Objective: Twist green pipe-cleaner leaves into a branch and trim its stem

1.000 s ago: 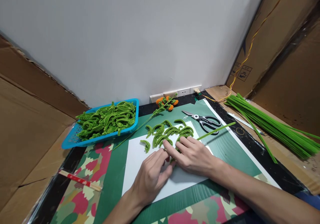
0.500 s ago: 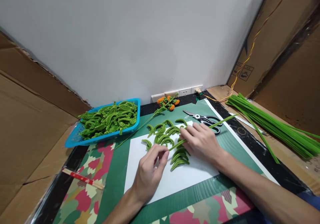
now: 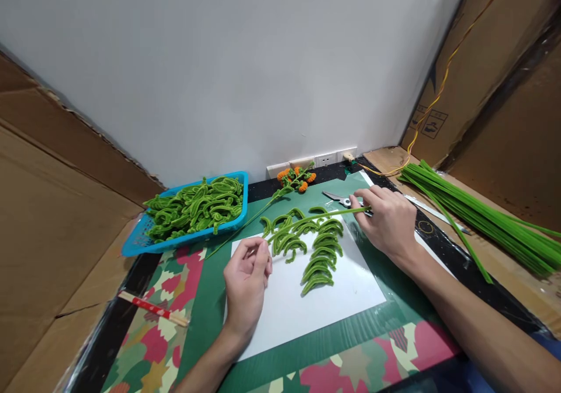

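Observation:
A straight green pipe cleaner (image 3: 318, 219) is stretched between my hands above the white paper (image 3: 280, 323). My left hand (image 3: 249, 285) pinches its left end between thumb and fingertips. My right hand (image 3: 388, 220) has its fingers curled round the other end, right over the scissors (image 3: 336, 198), whose handles it mostly covers. Under the pipe cleaner lie several short curved green pieces; a column of them (image 3: 323, 258) runs down the middle of the paper, and a looser cluster (image 3: 289, 244) sits to its left.
A blue basket (image 3: 244, 197) heaped with curled green pieces (image 3: 193, 209) stands back left. Behind the paper lies a stem with orange blossoms (image 3: 302, 176). A bundle of green pipe cleaners (image 3: 477, 217) rests at right, wrapped chopsticks (image 3: 153, 308) at left. Cardboard walls (image 3: 56, 206) flank the table.
My right hand has slid right and away along the pipe cleaner to above the scissors, uncovering the column of curved pieces. My left hand has shifted slightly left, still pinching.

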`<state>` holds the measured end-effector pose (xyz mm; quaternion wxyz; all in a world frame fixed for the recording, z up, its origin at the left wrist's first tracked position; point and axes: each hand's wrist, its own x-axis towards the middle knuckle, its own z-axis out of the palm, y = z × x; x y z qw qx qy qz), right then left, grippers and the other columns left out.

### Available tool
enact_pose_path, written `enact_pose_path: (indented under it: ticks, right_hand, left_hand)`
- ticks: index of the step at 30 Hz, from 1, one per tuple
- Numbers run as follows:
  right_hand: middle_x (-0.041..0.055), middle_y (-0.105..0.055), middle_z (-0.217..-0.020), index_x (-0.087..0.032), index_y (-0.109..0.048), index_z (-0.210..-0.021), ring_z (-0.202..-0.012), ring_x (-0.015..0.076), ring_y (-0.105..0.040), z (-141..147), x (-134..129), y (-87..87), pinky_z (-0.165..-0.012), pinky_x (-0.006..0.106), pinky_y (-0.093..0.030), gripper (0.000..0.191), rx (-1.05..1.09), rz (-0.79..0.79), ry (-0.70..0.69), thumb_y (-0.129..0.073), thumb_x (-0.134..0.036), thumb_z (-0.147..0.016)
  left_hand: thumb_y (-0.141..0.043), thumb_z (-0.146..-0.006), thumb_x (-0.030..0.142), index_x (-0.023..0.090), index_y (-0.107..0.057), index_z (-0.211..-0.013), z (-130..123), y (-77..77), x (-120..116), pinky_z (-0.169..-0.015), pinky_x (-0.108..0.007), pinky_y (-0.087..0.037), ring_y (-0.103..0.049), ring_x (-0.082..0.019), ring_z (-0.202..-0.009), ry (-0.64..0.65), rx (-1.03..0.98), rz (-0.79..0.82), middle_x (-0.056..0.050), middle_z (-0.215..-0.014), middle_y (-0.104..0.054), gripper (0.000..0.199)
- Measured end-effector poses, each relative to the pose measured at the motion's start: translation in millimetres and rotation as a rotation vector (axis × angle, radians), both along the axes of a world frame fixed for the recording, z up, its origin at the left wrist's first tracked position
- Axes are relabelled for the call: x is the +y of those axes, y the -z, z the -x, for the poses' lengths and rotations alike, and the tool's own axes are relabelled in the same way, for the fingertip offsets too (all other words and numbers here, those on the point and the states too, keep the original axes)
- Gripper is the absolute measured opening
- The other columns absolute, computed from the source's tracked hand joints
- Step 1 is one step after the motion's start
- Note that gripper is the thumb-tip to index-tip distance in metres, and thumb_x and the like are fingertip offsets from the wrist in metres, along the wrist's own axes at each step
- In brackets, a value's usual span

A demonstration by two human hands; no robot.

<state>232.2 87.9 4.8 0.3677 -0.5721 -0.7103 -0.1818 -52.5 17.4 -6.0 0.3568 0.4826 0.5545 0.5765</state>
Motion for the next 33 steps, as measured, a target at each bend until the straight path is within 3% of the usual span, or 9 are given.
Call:
enact_pose_path:
  ticks: [4, 8, 14, 22, 27, 33]
  right_hand:
    - [0.0019, -0.071, -0.080, -0.021, -0.075, -0.090, -0.069, 0.0164, -0.059, -2, -1, 0.0, -0.062, 0.032, -0.025, 0.031, 0.150, 0.118, -0.034, -0.057, -0.037, -0.108]
    - [0.0018, -0.066, -0.074, -0.019, -0.073, -0.089, -0.064, 0.0153, -0.056, 0, -2, 1.1, -0.061, 0.031, -0.026, 0.035, 0.268, 0.234, -0.224, -0.050, -0.036, -0.109]
    - [-0.0043, -0.049, -0.065, -0.017, -0.072, -0.105, -0.057, 0.0129, -0.043, 13, -10, -4.7, -0.061, 0.029, -0.031, 0.032, 0.515, 0.401, -0.484, -0.055, -0.044, -0.108]
    - [-0.0049, -0.047, -0.072, -0.023, -0.059, -0.127, -0.062, 0.0138, -0.041, 19, -12, 5.6, -0.059, 0.028, -0.034, 0.031, 0.921, 0.528, -0.666, -0.047, -0.048, -0.112]
    - [-0.0047, -0.044, -0.075, -0.024, -0.058, -0.119, -0.060, 0.0128, -0.037, 22, -9, 5.6, -0.055, 0.026, -0.033, 0.031, 1.090, 0.672, -0.834, -0.052, -0.053, -0.110]
    - [0.0012, -0.060, -0.090, -0.020, -0.070, -0.101, -0.074, 0.0140, -0.055, 25, -5, 5.3, -0.067, 0.028, -0.045, 0.028, 0.998, 0.769, -0.940, -0.067, -0.048, -0.103]
  left_hand:
    - [-0.078, -0.094, 0.047, 0.020, -0.065, -0.099, 0, -3.8, 3, -0.041, -0.015, -0.036, -0.047, -0.009, -0.050, -0.072, -0.065, -0.036, 0.005, -0.064, -0.058, 0.030]
    - [-0.080, -0.093, 0.049, 0.020, -0.065, -0.096, -2, -5.3, 3, -0.040, -0.015, -0.036, -0.044, -0.008, -0.047, -0.075, -0.112, 0.004, 0.005, -0.061, -0.056, 0.033]
    - [-0.083, -0.090, 0.047, 0.019, -0.066, -0.097, -6, -8.1, 2, -0.039, -0.014, -0.037, -0.049, -0.008, -0.048, -0.097, -0.148, -0.028, 0.004, -0.067, -0.060, 0.033]
    - [-0.084, -0.088, 0.050, 0.019, -0.067, -0.095, -9, -11.5, 0, -0.034, -0.014, -0.034, -0.049, -0.007, -0.045, -0.073, -0.167, 0.055, 0.005, -0.068, -0.059, 0.036]
    - [-0.083, -0.089, 0.049, 0.018, -0.068, -0.095, -13, -11.9, -4, -0.034, -0.015, -0.034, -0.050, -0.007, -0.046, -0.042, -0.165, 0.087, 0.004, -0.071, -0.059, 0.035]
    - [-0.084, -0.087, 0.050, 0.017, -0.067, -0.095, -12, -14.7, -3, -0.034, -0.015, -0.034, -0.049, -0.007, -0.046, -0.045, -0.186, 0.116, 0.004, -0.072, -0.059, 0.038]
